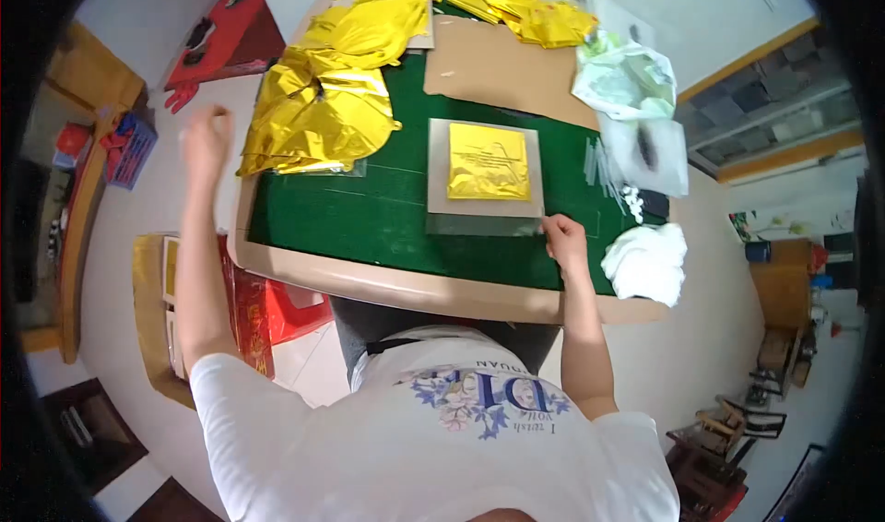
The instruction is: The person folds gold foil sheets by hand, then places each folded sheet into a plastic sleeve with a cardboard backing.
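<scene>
A clear plastic bag (484, 225) lies on the green tabletop in front of me. Inside it are a beige card sheet (440, 167) and a folded gold foil piece (489, 160) with dark print. At the bag's near right corner, my right hand (566, 243) is closed in a pinch on its edge. My left hand (210, 130) is raised beyond the table's left edge, away from the bag, with its fingers curled. It is slightly blurred, and anything in its fingers is too small to make out.
Gold foil pieces (323, 107) are heaped along the left and far sides. A cardboard sheet (507, 65) lies behind the bag. On the right are a plastic carrier bag (627, 79), thin clear strips (599, 167) and a white cloth (645, 262). The green table (341, 213) has a beige rim.
</scene>
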Demonstrator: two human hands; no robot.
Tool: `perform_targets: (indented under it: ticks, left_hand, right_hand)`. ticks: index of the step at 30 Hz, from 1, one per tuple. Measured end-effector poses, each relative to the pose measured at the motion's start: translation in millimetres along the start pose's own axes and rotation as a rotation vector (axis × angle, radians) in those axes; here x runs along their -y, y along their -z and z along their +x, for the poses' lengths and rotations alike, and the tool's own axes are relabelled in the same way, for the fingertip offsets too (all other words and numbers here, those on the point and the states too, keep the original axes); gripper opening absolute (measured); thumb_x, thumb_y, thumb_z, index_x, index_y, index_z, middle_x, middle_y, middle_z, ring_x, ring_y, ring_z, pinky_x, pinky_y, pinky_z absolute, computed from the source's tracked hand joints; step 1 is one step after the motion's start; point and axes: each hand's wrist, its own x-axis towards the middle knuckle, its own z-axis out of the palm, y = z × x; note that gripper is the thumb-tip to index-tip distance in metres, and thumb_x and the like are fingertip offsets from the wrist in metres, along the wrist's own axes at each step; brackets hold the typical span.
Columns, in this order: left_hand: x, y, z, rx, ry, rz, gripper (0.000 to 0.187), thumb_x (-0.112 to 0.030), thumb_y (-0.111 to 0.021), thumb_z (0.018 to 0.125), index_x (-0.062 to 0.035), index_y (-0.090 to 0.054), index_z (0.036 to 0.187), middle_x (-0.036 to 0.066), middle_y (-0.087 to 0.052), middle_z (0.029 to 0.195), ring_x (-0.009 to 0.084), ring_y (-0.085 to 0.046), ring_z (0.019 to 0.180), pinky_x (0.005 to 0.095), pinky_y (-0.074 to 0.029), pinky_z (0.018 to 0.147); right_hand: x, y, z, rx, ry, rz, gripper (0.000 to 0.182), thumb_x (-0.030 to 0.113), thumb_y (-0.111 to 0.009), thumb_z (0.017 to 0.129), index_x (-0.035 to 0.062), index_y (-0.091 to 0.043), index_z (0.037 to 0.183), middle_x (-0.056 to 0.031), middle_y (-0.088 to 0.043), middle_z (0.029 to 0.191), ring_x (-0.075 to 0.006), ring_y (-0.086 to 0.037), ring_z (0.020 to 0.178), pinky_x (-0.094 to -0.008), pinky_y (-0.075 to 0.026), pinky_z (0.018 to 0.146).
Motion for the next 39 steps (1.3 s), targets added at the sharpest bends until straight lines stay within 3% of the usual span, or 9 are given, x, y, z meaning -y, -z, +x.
perform_targets:
  ticks: [3, 5, 8, 16, 18, 19, 22, 29, 39]
  left_hand:
    - [-179, 3, -67, 0.335, -0.035, -0.382, 0.038, -0.016, -0.075, 0.069, -0.0029, -0.062, 0.102, 0.018, -0.059, 0.112, 0.0345, -0.057, 0.106, 0.0412, -0.048, 0.087]
    - [-251, 0, -98, 0.684, -0.404, -0.483, 0.052, -0.023, -0.078, 0.068, -0.0057, -0.058, 0.113, 0.017, -0.053, 0.126, 0.0362, -0.046, 0.122, 0.0463, -0.036, 0.106]
    - [-291, -54, -162, 0.524, -0.603, -0.495, 0.054, -0.023, -0.075, 0.07, -0.0057, -0.055, 0.117, 0.017, -0.049, 0.13, 0.0367, -0.041, 0.128, 0.0523, -0.03, 0.108]
    - [-291, -90, -168, 0.376, -0.549, -0.579, 0.02, -0.007, -0.065, 0.08, -0.0033, -0.056, 0.098, 0.014, -0.059, 0.117, 0.0335, -0.054, 0.114, 0.0439, -0.043, 0.096]
    - [-292, -87, -164, 0.38, -0.504, -0.624, 0.015, -0.004, -0.063, 0.081, -0.0031, -0.056, 0.094, 0.013, -0.061, 0.112, 0.032, -0.056, 0.111, 0.0427, -0.045, 0.094]
    - [-291, -85, -161, 0.384, -0.515, -0.627, 0.014, -0.005, -0.063, 0.081, -0.0033, -0.057, 0.094, 0.012, -0.062, 0.11, 0.0313, -0.057, 0.109, 0.0427, -0.045, 0.093]
    - [-290, -77, -159, 0.414, -0.566, -0.63, 0.015, -0.006, -0.065, 0.081, -0.0038, -0.058, 0.095, 0.011, -0.063, 0.109, 0.0307, -0.057, 0.108, 0.0425, -0.046, 0.092]
    - [-282, -70, -158, 0.414, -0.558, -0.666, 0.018, -0.005, -0.069, 0.077, -0.005, -0.063, 0.094, 0.01, -0.063, 0.105, 0.0306, -0.058, 0.102, 0.0415, -0.046, 0.089]
    - [-283, -82, -141, 0.606, -0.367, -0.717, 0.009, -0.004, -0.071, 0.076, -0.0022, -0.063, 0.081, 0.008, -0.064, 0.091, 0.0281, -0.06, 0.086, 0.0367, -0.05, 0.075]
  right_hand:
    - [13, 4, -2, 0.014, -0.07, 0.086, 0.022, 0.014, -0.059, 0.088, 0.0027, -0.06, 0.069, 0.0019, -0.046, 0.053, -0.0058, -0.04, 0.043, -0.0234, -0.027, 0.04]
    - [13, 6, -1, 0.064, -0.159, 0.193, 0.022, 0.013, -0.059, 0.087, 0.0034, -0.057, 0.068, 0.0019, -0.045, 0.055, -0.006, -0.038, 0.042, -0.0233, -0.024, 0.04]
    - [15, 13, -3, 0.122, -0.221, 0.322, 0.021, 0.012, -0.058, 0.087, 0.0045, -0.055, 0.068, 0.002, -0.044, 0.056, -0.0065, -0.037, 0.042, -0.0234, -0.023, 0.039]
    - [-2, 23, -27, 0.038, -0.03, 0.179, 0.009, 0.012, -0.062, 0.087, 0.0033, -0.059, 0.089, -0.0024, -0.053, 0.067, -0.0109, -0.049, 0.052, -0.0241, -0.035, 0.045]
    - [20, 20, -46, -0.1, 0.592, -0.355, 0.027, 0.009, -0.065, 0.082, 0.0037, -0.057, 0.108, -0.0098, -0.06, 0.097, -0.0205, -0.06, 0.089, -0.0295, -0.048, 0.077]
    - [20, 26, -45, 0.013, 0.655, -0.482, 0.053, 0.006, -0.069, 0.074, 0.0049, -0.052, 0.124, -0.0157, -0.051, 0.128, -0.0297, -0.047, 0.124, -0.0398, -0.037, 0.103]
    - [28, 23, -44, 0.089, 0.777, -0.788, 0.057, 0.003, -0.068, 0.074, 0.008, -0.052, 0.128, -0.0183, -0.045, 0.138, -0.0345, -0.041, 0.131, -0.0457, -0.033, 0.108]
    - [-4, 22, -25, 0.137, 0.878, -0.772, 0.035, 0.005, -0.065, 0.082, 0.0121, -0.065, 0.116, -0.0072, -0.06, 0.127, -0.0254, -0.053, 0.123, -0.0476, -0.032, 0.108]
    - [-11, 14, -17, 0.035, 0.725, -0.442, 0.008, 0.005, -0.068, 0.082, 0.005, -0.065, 0.09, -0.0089, -0.067, 0.113, -0.0253, -0.059, 0.114, -0.0428, -0.037, 0.103]
